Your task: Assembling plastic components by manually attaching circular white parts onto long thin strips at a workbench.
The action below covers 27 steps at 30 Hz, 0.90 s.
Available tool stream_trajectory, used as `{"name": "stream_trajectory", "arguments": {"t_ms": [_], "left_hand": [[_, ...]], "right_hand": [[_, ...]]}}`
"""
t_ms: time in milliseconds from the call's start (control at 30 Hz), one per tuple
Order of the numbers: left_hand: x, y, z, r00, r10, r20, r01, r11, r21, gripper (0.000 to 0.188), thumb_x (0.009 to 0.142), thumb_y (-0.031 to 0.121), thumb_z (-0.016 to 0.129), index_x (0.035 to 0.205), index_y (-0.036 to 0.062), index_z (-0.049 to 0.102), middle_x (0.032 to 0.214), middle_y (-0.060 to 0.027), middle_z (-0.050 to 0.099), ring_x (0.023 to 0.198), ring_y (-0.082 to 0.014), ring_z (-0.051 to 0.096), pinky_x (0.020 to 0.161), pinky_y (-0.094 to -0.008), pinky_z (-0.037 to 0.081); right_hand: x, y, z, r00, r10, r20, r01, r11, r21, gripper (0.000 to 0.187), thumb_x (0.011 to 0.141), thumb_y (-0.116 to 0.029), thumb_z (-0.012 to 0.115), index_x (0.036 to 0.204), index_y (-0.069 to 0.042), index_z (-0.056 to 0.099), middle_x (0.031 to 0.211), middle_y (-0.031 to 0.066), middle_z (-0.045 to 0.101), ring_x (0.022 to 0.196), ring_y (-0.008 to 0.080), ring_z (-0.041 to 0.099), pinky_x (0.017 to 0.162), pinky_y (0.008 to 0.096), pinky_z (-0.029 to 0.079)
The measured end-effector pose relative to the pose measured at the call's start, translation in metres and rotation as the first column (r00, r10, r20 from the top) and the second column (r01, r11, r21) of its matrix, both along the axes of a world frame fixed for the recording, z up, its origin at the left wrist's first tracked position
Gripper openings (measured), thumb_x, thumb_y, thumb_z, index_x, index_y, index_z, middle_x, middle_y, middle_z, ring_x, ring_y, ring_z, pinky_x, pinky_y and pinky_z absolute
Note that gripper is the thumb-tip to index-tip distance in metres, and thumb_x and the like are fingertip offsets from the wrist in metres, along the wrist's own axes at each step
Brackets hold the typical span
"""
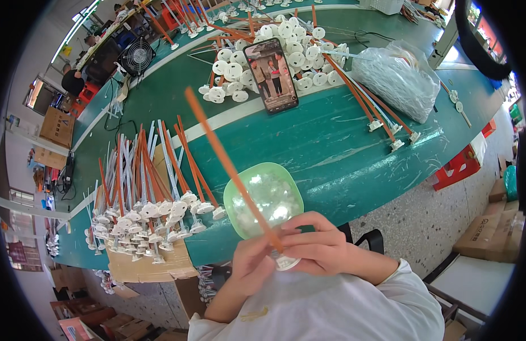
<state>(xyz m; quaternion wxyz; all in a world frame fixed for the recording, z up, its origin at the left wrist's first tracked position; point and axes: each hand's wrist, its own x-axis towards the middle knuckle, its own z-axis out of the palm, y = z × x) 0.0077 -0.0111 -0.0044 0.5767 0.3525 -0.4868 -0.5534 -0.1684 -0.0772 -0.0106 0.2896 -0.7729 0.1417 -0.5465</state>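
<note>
My left hand [252, 260] and my right hand [318, 246] meet close to my chest. Both pinch the lower end of a long orange stick [226, 161] that slants up and to the left. A small white round cap [287, 262] sits at the stick's base between my fingers. Just beyond my hands stands a pale green bowl [235, 200] holding small clear parts, at the near edge of the green table [331, 153].
A pile of finished orange and white sticks with white caps [143, 193] lies on cardboard at the left. A phone [271, 75] leans against loose white discs [285, 51]. A clear plastic bag [396, 79] and more sticks [376, 108] lie right. A fan [137, 55] stands far left.
</note>
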Motion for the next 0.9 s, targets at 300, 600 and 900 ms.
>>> {"name": "stream_trajectory", "arguments": {"t_ms": [300,600,900], "left_hand": [[0.008,0.000,-0.005,0.995,0.057,0.085,-0.054,0.998,-0.030,0.044,0.086,0.006,0.064,0.126,-0.0102,0.054,0.118,-0.0180,0.064,0.108,-0.0235,0.062,0.094,-0.0358,0.048],[0.007,0.008,-0.012,0.986,-0.010,-0.168,0.018,0.999,0.048,0.045,0.075,0.000,0.075,0.117,-0.0084,0.061,0.110,-0.0185,0.068,0.096,-0.0214,0.068,0.087,-0.0330,0.053],[0.017,0.018,-0.026,0.975,-0.102,-0.200,0.118,0.990,0.073,0.050,0.076,0.002,0.077,0.121,-0.0092,0.057,0.113,-0.0204,0.066,0.102,-0.0245,0.066,0.088,-0.0344,0.053]], "right_hand": [[-0.002,-0.008,0.011,0.984,-0.015,-0.177,-0.008,0.991,-0.130,0.037,0.061,-0.010,0.076,0.097,-0.003,0.069,0.104,0.0115,0.065,0.094,0.0290,0.061,0.073,0.0361,0.054],[0.001,-0.005,0.010,0.996,0.083,-0.023,-0.084,0.994,-0.064,0.035,0.059,0.000,0.075,0.094,-0.002,0.071,0.102,0.0116,0.067,0.079,0.0267,0.064,0.063,0.0324,0.055],[0.009,0.001,0.002,0.985,0.133,0.108,-0.126,0.990,-0.069,0.028,0.064,0.007,0.070,0.092,0.005,0.071,0.095,0.0145,0.070,0.077,0.0258,0.066,0.062,0.0307,0.055]]}}
